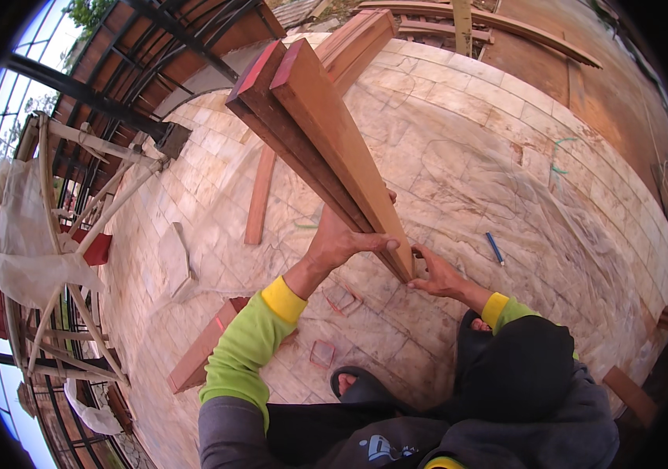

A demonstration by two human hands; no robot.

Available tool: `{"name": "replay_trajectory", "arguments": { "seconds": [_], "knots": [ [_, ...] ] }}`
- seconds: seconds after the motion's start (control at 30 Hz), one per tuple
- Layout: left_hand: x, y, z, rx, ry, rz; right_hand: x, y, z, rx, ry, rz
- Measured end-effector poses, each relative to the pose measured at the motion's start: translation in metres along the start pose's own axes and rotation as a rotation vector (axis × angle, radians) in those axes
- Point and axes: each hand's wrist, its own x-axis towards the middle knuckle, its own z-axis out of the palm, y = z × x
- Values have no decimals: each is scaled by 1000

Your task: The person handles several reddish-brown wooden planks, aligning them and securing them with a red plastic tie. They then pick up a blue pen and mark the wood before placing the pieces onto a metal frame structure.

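A bundle of long reddish-brown wooden boards (342, 148) stands tilted in front of me, its upper ends reaching away to the far left. Pink-red colour marks an upper end. My left hand (342, 241) is wrapped around the boards low down on the left, thumb lying across them. On the other side, my right hand (445, 277) grips the lower right edge near the bottom end, with the thumb below and fingers above. Part of the left fingers is hidden behind the wood.
Plastic sheeting (467, 180) covers the tiled floor. A blue pencil-like stick (495, 248) lies to the right. Loose timber includes a narrow board (260, 199), a block (205, 352) near my left arm and a stack (357, 48) farther away. A pole frame (76, 258) stands left.
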Motion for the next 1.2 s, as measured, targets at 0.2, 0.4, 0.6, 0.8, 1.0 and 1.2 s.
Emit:
{"name": "replay_trajectory", "arguments": {
  "seconds": [0.2, 0.4, 0.6, 0.8, 1.0, 1.2],
  "knots": [
    [-2, 4, -4, -16, 10, -26, 2, 7, 3, 8, -24, 49],
    [0, 8, 4, -52, 36, -58, -4, 8, 1, -51, 24, 52],
    [-13, -3, 3, -96, 12, 10, -29, 22, -8, 0, 216, 29],
    [-10, -10, 2, 35, -1, 36, -67, 38, -67, -122, 614, 222],
    [-8, -10, -9, 11, 23, 24, -91, 77, -97, -420, 650, 383],
    [-8, -7, 0, -86, 68, 48, -96, 68, -89, -661, 514, 441]
  ]
}}
